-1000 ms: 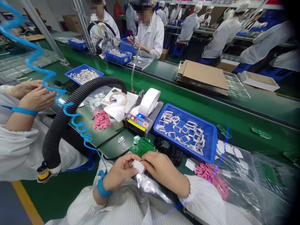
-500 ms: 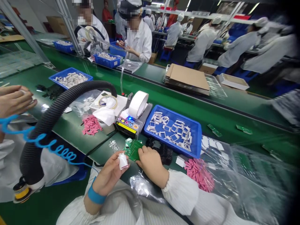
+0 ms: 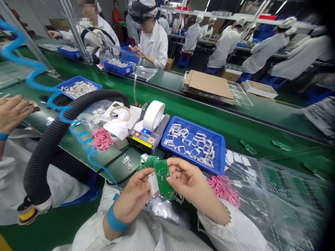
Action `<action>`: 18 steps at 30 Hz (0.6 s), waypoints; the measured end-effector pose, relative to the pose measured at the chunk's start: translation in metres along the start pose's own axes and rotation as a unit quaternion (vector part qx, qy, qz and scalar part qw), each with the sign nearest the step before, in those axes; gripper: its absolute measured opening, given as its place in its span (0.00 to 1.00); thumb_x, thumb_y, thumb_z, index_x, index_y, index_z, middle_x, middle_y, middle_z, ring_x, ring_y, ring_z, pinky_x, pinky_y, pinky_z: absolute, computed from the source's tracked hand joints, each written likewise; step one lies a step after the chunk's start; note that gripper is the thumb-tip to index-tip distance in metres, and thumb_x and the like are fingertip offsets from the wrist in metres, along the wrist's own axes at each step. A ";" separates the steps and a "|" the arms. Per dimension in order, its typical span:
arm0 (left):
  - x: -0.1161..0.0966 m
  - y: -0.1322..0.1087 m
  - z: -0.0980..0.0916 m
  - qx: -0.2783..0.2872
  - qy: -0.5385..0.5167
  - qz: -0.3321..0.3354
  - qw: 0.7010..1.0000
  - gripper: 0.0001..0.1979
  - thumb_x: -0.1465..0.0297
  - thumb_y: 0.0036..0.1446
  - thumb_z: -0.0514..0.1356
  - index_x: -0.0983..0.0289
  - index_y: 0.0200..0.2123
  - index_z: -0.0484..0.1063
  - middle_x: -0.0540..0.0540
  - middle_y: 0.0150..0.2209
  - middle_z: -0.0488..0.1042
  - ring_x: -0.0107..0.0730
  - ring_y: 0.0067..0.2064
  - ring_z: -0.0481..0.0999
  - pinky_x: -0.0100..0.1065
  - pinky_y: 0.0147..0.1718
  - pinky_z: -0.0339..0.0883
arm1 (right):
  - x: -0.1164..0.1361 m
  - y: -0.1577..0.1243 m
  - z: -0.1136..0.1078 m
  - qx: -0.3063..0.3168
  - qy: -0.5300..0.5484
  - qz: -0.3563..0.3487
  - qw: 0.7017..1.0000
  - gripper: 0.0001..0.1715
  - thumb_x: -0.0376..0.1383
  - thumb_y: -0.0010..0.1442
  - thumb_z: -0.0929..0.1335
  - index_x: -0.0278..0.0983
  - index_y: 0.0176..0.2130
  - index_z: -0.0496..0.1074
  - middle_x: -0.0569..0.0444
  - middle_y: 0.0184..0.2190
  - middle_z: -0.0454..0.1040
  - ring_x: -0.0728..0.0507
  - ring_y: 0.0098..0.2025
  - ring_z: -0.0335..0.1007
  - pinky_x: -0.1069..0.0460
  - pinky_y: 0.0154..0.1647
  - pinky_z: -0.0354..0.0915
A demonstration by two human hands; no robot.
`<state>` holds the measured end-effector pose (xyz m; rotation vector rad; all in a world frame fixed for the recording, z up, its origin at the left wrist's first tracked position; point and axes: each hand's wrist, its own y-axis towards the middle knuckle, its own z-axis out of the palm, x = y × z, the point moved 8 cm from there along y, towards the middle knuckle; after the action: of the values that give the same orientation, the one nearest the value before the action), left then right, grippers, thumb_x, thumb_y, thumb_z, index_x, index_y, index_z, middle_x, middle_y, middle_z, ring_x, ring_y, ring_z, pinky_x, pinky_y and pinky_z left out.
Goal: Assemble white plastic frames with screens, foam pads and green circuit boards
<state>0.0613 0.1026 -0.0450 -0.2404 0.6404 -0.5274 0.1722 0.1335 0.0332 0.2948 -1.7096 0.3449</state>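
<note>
The right hand (image 3: pixel 190 184), which lay earlier on the pile of green circuit boards (image 3: pixel 148 161), has lifted off it and now holds a single rectangular green circuit board (image 3: pixel 162 179) up over the belt. That board now sits tilted just beside the small white rectangular piece (image 3: pixel 153 183) held in the left hand (image 3: pixel 133 198). The blue coiled cord (image 3: pixel 83 139) has swung upward, now looping higher across the black ribbed hose (image 3: pixel 52 139).

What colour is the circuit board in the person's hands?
The circuit board is green, shown best in the head view.
</note>
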 end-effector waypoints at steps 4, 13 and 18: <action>0.001 -0.001 0.021 0.052 0.002 -0.008 0.999 0.18 0.68 0.41 0.71 0.63 0.39 0.76 0.51 0.31 0.77 0.24 0.29 0.73 0.28 0.31 0.65 | 0.011 -0.005 0.006 -0.018 0.060 -0.036 0.997 0.29 0.29 0.57 0.65 0.45 0.56 0.58 0.60 0.32 0.63 0.55 0.24 0.60 0.59 0.23 0.62; 0.000 0.001 0.020 0.036 -0.008 -0.012 0.999 0.14 0.69 0.44 0.70 0.63 0.36 0.77 0.48 0.26 0.73 0.18 0.24 0.68 0.25 0.26 0.61 | 0.028 -0.004 0.009 -0.005 -0.261 -0.133 0.956 0.31 0.30 0.59 0.64 0.45 0.60 0.57 0.47 0.52 0.63 0.43 0.49 0.65 0.47 0.44 0.68; 0.007 -0.003 0.021 0.056 0.007 -0.051 0.997 0.17 0.68 0.40 0.72 0.64 0.36 0.77 0.50 0.28 0.76 0.22 0.28 0.73 0.27 0.29 0.64 | 0.026 0.009 -0.004 0.042 -0.156 -0.083 0.983 0.14 0.33 0.54 0.70 0.40 0.43 0.71 0.54 0.34 0.72 0.48 0.32 0.68 0.52 0.32 0.68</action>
<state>0.0783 0.0973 -0.0312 -0.1646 0.6122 -0.6625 0.1679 0.1437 0.0593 0.5737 -1.9644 0.2575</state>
